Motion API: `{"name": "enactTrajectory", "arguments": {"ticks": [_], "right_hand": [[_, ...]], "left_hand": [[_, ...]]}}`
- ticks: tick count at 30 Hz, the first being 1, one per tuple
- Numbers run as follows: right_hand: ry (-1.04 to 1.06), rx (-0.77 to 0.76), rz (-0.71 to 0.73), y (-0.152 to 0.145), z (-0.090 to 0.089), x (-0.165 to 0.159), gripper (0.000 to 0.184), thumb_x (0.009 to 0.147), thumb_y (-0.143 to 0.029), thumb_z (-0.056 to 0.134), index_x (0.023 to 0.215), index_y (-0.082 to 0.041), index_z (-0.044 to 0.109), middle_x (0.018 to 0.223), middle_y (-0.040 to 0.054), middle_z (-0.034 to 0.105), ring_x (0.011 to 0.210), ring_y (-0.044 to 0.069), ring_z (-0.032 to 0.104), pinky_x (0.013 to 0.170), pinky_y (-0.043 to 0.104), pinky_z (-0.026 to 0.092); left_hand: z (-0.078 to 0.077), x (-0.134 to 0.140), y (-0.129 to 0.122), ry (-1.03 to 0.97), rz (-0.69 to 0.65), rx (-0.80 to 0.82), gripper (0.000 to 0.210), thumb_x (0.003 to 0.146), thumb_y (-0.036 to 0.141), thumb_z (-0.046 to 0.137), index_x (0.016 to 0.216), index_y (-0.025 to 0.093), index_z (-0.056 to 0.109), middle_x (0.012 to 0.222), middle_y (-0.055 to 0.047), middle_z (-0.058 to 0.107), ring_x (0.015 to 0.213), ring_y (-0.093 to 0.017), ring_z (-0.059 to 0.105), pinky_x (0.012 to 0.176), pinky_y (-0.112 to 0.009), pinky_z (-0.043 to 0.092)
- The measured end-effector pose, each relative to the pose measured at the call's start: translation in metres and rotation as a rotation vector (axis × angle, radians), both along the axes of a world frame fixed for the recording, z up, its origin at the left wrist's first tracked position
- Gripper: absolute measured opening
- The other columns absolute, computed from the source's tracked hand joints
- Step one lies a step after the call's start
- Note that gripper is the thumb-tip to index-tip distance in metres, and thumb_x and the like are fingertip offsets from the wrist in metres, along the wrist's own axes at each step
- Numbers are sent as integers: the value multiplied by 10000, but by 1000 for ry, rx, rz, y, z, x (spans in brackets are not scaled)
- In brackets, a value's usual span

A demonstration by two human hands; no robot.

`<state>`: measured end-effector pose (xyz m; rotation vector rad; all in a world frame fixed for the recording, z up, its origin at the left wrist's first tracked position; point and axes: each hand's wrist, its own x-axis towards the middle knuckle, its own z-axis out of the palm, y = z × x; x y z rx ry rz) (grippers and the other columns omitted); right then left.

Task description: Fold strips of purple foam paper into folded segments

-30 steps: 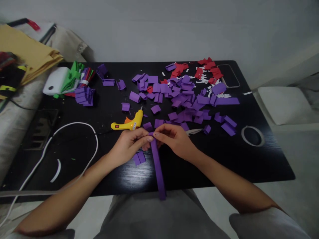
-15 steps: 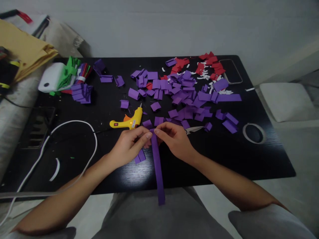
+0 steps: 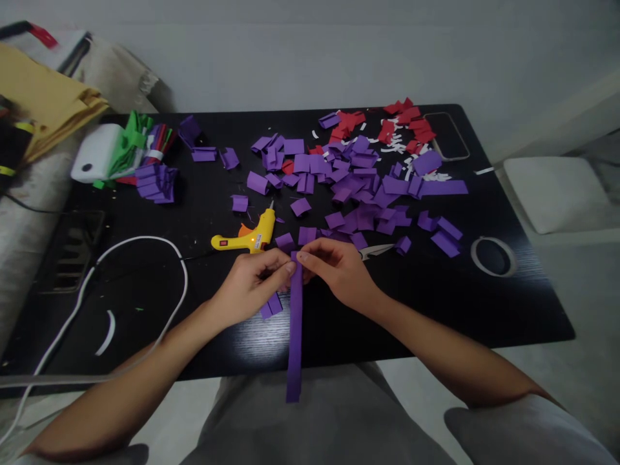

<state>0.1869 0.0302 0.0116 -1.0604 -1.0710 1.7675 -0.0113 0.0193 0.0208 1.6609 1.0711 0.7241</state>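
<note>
A long purple paper strip (image 3: 295,329) hangs down from between my hands, past the table's front edge. My left hand (image 3: 259,281) pinches its top end from the left. From the right, my right hand (image 3: 336,268) closes its thumb and fingers on the same end. The fingers behind the strip are partly hidden. Just beyond my left hand lies a yellow glue gun (image 3: 249,236), its nozzle pointing away. Beside my right hand, scissors (image 3: 376,251) show only their blades. A small folded purple piece (image 3: 271,306) rests below my left hand.
Many folded purple paper pieces (image 3: 358,187) cover the table's middle, with red pieces (image 3: 409,119) and white scraps behind. A tape roll (image 3: 493,257) lies right. A white cable (image 3: 140,237) loops at left, near bundled strips (image 3: 130,152) and a white box (image 3: 97,154).
The purple strip's hanging end has swung to the left and now hangs nearly straight. Both hands keep their pinch at its top, almost in place.
</note>
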Motion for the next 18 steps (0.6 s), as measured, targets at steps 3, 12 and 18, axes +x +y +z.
{"name": "enactTrajectory", "arguments": {"ticks": [3,12,18], "right_hand": [[0,-11,5,0,2,1,339,762,-506,885,820,-200,749,723,-11,714,649,142,686,688,307,627],[-11,12,2,-1,-1,0,326,811,-515,839,826,-209,729,700,-20,682,635,140,659,676,310,606],[-51,65,7,-1,-1,1,311,840,-497,813,820,-203,713,709,-19,661,645,135,626,653,290,566]], "left_hand": [[0,0,0,-4,1,3,288,1034,315,570,789,184,644,654,14,662,613,-113,634,612,-225,508],[-4,2,-2,41,-4,44,293,1050,314,550,796,189,628,654,23,645,605,-107,612,601,-219,489],[-7,-1,0,21,30,80,186,1021,293,625,882,182,678,716,18,685,650,-101,646,636,-205,517]]}}
